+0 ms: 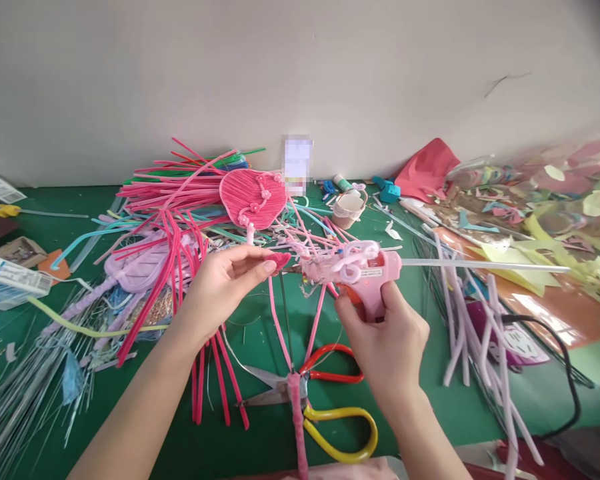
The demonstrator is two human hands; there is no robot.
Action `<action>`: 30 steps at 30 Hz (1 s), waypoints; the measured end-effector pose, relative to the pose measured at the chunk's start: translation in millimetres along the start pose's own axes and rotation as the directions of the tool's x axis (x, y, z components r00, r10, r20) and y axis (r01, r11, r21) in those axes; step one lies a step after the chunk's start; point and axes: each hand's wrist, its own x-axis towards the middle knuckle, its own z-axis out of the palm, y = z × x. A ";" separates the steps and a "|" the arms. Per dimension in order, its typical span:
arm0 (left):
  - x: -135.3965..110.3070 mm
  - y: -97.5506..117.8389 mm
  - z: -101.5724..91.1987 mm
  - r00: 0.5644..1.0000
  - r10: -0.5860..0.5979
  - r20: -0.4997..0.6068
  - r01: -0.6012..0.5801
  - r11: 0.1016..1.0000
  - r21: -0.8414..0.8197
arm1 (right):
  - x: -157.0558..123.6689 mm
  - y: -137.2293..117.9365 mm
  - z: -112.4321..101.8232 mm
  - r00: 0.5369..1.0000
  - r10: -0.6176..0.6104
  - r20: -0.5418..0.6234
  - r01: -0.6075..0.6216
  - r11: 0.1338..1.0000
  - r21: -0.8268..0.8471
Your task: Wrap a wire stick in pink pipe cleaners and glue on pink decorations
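Observation:
My left hand (230, 287) pinches a small dark-pink fuzzy piece (281, 260) between thumb and fingertips. In my right hand (387, 333) is a pink glue gun (384, 275), its nozzle pointing left towards that piece; whether they touch I cannot tell. A clear glue stick (480, 265) juts from the gun's back. Lilac and pink fuzzy loops (357, 257) cover the gun's front. Below the hands, open scissors (336, 427) with one red and one yellow handle lie beside a pink-wrapped stem (298, 420), from which thin pink strips spread upward.
Behind the hands lies a round pink fan (255, 200) of pipe cleaners, with a bundle of pink pipe cleaners (175, 189) at its left. A lilac fan (140, 263) and thin wires (25, 400) are at left. Lilac pipe cleaners (457, 327) and a black cable (573, 373) lie right.

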 end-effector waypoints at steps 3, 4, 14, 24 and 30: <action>-0.3 0.1 0.0 1.000 0.015 0.015 -0.015 1.000 -0.009 | -0.6 -0.1 0.0 1.000 -0.002 0.002 0.002 1.000 -0.004; -0.3 0.2 0.0 1.000 0.020 0.019 -0.020 1.000 -0.014 | -0.6 -0.4 0.0 1.000 0.000 0.003 0.000 1.000 -0.007; -0.1 1.2 0.6 1.000 -0.002 0.007 0.002 1.000 0.022 | -0.9 1.2 0.3 1.000 0.002 0.015 -0.001 1.000 -0.020; 1.1 0.8 0.6 1.000 0.009 0.023 -0.009 1.000 -0.018 | -0.6 0.8 1.0 1.000 -0.011 0.013 0.011 1.000 0.008; 0.7 0.7 1.3 1.000 -0.007 0.018 0.007 1.000 0.004 | -1.3 2.3 1.1 1.000 0.004 0.022 -0.004 1.000 -0.005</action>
